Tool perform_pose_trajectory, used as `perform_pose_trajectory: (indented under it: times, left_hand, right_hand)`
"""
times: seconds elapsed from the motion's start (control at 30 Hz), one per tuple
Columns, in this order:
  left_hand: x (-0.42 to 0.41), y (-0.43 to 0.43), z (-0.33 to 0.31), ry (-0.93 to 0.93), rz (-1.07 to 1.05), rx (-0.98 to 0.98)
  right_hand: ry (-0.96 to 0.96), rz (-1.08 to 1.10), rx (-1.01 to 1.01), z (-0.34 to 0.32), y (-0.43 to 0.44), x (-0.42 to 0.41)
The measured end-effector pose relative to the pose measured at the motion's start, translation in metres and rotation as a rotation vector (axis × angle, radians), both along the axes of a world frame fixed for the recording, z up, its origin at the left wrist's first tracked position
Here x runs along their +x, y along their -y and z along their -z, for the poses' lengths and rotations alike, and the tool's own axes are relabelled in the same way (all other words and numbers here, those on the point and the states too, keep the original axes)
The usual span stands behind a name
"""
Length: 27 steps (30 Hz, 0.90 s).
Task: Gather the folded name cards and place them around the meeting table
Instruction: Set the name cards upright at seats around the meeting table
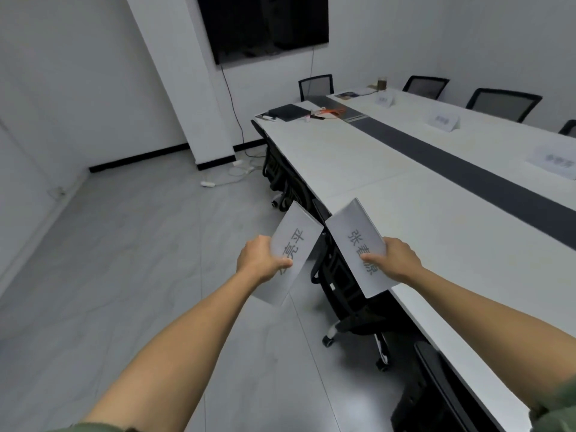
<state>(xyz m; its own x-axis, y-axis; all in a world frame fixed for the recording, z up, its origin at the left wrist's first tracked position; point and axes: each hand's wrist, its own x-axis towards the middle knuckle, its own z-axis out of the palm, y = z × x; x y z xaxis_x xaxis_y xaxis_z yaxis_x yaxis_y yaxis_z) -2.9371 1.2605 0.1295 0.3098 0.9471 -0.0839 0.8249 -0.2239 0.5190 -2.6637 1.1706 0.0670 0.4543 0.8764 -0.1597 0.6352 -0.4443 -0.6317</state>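
Head view shows your left hand (260, 258) gripping one folded name card (288, 255) over the floor beside the table (343, 157), your right hand (396, 260) gripping another card (358, 244) at the table's near edge, and three cards (442, 120) standing along its far side.

My two name cards (296, 244) (358, 241) white, dark print; worktop (436, 244) white with dark grey centre stripe (467, 169); chairs (343, 275) black; floor (124, 260) grey.
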Motion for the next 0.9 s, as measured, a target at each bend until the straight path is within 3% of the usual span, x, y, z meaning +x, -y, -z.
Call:
perform_pose_trajectory:
  times: [0.53,0.9]
  left_hand:
    - [0.05,-0.376,0.026,-0.036,0.244,0.025]
    - [0.175,-0.555,0.045,-0.093,0.522,0.006]
  right_hand:
    - [-0.018,0.296,-0.015,0.021,-0.301,0.036]
    - [-0.019,0.5,-0.081,0.035,-0.414,0.111]
